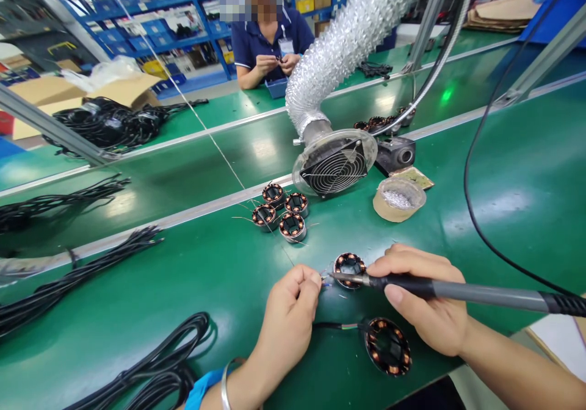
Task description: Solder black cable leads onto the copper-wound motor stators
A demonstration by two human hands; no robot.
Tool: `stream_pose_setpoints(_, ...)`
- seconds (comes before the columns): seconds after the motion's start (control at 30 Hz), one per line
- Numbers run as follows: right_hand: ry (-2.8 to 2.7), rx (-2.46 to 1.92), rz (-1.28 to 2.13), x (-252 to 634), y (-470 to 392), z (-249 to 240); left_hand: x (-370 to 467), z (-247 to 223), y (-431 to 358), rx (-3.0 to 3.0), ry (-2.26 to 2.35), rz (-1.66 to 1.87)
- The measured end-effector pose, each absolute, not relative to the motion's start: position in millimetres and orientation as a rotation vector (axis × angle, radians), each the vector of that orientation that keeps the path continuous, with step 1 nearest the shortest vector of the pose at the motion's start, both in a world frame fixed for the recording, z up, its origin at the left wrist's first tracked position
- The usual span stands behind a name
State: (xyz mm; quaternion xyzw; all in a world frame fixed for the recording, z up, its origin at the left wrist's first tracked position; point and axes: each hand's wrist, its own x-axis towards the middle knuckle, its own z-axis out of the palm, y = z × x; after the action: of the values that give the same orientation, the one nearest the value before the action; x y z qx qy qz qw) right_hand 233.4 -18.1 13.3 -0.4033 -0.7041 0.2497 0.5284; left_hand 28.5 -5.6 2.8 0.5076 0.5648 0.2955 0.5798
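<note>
My right hand (423, 294) grips a soldering iron (485, 295), its tip pointing left over the near edge of a motor stator (350, 269) with copper coils. Left of that stator, my left hand (293, 303) pinches thin wires (326, 280) between thumb and forefinger, close to the iron's tip. Whether tip and wires touch, I cannot tell. Nearer to me lies a second stator (388, 346), with a black cable (332, 326) running from it toward my left wrist. Farther back sits a cluster of several stators (292, 227) with loose wire ends.
A fume extractor (336, 166) on a silver duct stands behind the work. Right of it are a tub of metal shavings (399, 197) and a black iron holder (396, 154). Bundled black cables (77, 276) lie at left. Across the conveyor, a co-worker (272, 44) handles something small.
</note>
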Motion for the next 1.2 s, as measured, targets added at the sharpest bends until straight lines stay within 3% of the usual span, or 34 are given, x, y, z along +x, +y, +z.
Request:
stream_pose_setpoints(0.73,-1.804,-0.762,0.381,220.9,-22.4,16.3,27.7,2.9,-7.6,1.235,1.346,0.698)
stream_pose_setpoints(1.2,-1.738,-0.797,0.412,223.7,-25.4,20.3,27.9,2.7,-8.2,1.215,1.337,0.697)
